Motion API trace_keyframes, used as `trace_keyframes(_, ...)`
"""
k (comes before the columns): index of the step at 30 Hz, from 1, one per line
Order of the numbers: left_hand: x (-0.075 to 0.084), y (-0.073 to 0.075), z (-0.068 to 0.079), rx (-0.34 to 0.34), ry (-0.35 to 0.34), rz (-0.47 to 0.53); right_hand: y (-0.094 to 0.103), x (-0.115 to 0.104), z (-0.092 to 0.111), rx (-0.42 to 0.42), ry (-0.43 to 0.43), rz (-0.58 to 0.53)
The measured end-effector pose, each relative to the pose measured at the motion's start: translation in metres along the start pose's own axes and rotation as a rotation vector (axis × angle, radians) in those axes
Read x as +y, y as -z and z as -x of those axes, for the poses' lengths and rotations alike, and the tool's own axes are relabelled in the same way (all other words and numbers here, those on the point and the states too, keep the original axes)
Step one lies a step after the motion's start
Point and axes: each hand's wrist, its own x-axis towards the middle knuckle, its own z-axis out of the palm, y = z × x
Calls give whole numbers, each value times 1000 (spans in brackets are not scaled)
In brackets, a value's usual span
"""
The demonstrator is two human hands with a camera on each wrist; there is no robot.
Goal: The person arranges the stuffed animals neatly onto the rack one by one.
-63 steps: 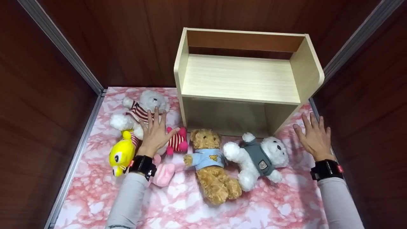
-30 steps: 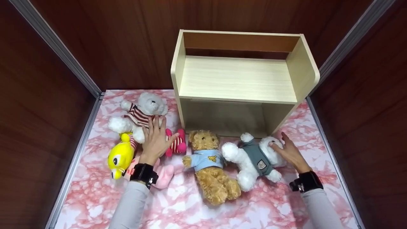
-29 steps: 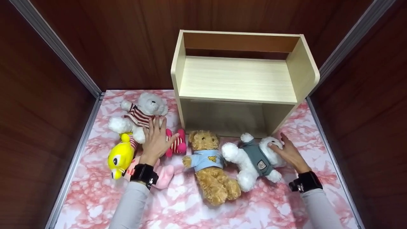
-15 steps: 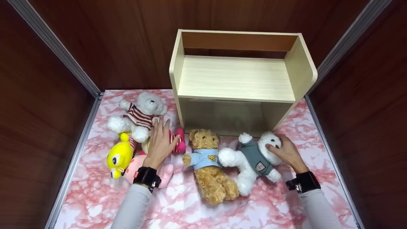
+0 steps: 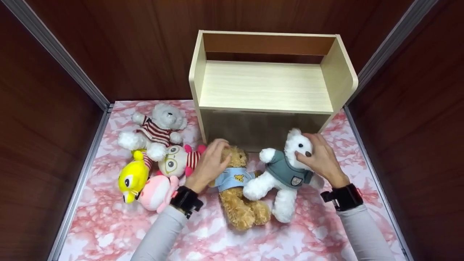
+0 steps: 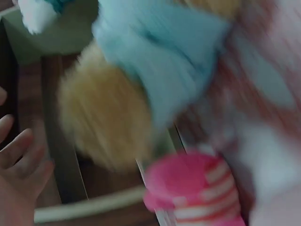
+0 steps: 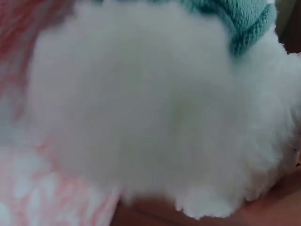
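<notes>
In the head view my right hand [image 5: 322, 159] grips the head of a white teddy bear [image 5: 288, 172] in a grey-green shirt. The bear is tipped head up, one leg overlapping the brown bear. Its blurred fur [image 7: 141, 94] fills much of the right wrist view. My left hand [image 5: 210, 163] hovers at the head of the brown teddy bear [image 5: 237, 177], which lies in a light blue shirt before the shelf. In the left wrist view, the left hand's fingers [image 6: 21, 150] are spread, apart from the brown bear's head.
A pale wooden two-tier shelf [image 5: 266, 85] stands at the back. Left of it lie a white bear in a striped sweater [image 5: 156, 130], a yellow toy [image 5: 132, 177], a pink plush [image 5: 154, 192] and a doll with glasses [image 5: 174, 161]. Dark wood panels [image 5: 50, 119] enclose the sides.
My right hand came in from the right, took hold of the white bear's head and raised it. My left hand moved right from the striped toys to the brown bear.
</notes>
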Motion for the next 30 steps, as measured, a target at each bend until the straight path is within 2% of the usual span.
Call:
trace_keyframes(4, 20, -15, -9, -147, 157, 203, 0, -20, -8, 15, 110, 20)
trace_keyframes(8, 30, -31, -14, -317, 246, 361, -2, -40, -14, 6, 223, 38)
trace_keyframes(12, 32, -42, -9, -464, 320, 554, -4, -55, -21, -2, 295, 54)
trace_keyframes(15, 31, -50, -2, -521, 391, 660, -6, -64, -27, -6, 322, 61)
trace_keyframes(18, 30, -59, 4, -528, 447, 647, -10, -70, -32, -13, 339, 80)
trace_keyframes(21, 31, -67, 6, -491, 472, 601, -14, -75, -36, -15, 364, 99)
trace_keyframes(24, 32, -73, 6, -423, 500, 632, -19, -78, -40, -10, 401, 99)
trace_keyframes(28, 29, -78, 4, -284, 541, 685, -27, -78, -44, 12, 462, 60)
trace_keyframes(30, 26, -79, 3, -224, 540, 699, -31, -75, -43, 41, 485, 26)
